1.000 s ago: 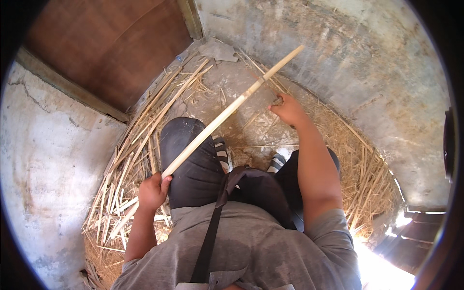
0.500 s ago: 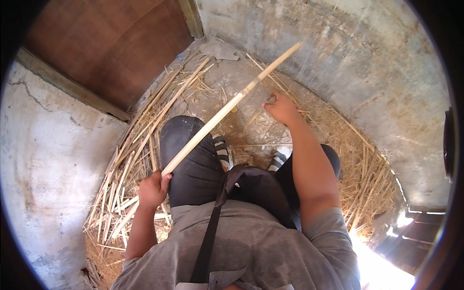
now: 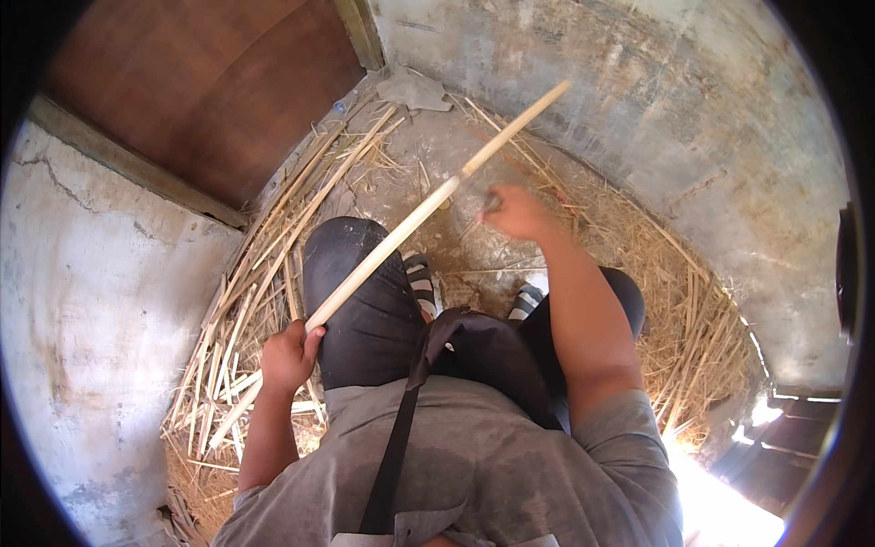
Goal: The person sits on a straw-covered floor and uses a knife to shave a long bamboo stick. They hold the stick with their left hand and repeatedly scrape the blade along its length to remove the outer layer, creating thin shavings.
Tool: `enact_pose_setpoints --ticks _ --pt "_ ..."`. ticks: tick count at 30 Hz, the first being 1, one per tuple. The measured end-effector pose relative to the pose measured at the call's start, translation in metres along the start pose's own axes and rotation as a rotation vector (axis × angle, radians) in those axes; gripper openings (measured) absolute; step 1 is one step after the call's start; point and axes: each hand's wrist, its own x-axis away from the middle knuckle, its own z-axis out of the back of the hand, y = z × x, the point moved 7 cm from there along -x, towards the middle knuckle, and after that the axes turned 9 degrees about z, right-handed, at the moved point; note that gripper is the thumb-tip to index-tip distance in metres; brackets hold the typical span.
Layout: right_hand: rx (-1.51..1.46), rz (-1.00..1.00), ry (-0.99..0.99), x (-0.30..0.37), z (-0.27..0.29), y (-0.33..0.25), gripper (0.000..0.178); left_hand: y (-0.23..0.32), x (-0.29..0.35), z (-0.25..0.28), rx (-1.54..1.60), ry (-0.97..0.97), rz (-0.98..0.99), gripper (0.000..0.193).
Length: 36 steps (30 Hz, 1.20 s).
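A long, pale strip of split bamboo slants from lower left up to the far right, with a joint mark partway along it. My left hand is closed round its near end, thumb on top, beside my left knee. The far tip stands free in front of the wall. My right hand hangs just right of the bamboo's upper half, apart from it. Its fingers are curled, and a small dark shape shows at the fingertips, too blurred to name.
Bamboo strips lie piled along the left wall. Shavings and thin slivers heap up along the right wall. A brown panel stands at the far left. My sandalled feet rest on the dirty floor between my knees.
My right hand has moved left and slightly nearer to me, closer to the bamboo strip. My left hand and the strip have hardly moved.
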Motion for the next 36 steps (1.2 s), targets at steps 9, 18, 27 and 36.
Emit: enact_pose_setpoints --ticks 9,18,27,36 --pt "0.007 0.046 -0.087 0.007 -0.003 -0.013 0.052 0.004 -0.004 0.001 0.023 -0.017 -0.013 0.05" --pt "-0.039 -0.153 0.112 -0.002 0.007 0.044 0.057 0.006 -0.006 0.0 0.016 0.021 -0.03 0.05" --pt "0.0 0.098 -0.144 0.007 -0.012 -0.024 0.054 0.006 -0.003 0.003 -0.002 0.001 -0.022 0.052" --pt "-0.081 -0.19 0.155 -0.002 0.009 0.056 0.056 0.004 -0.006 -0.001 -0.03 0.024 -0.026 0.053"
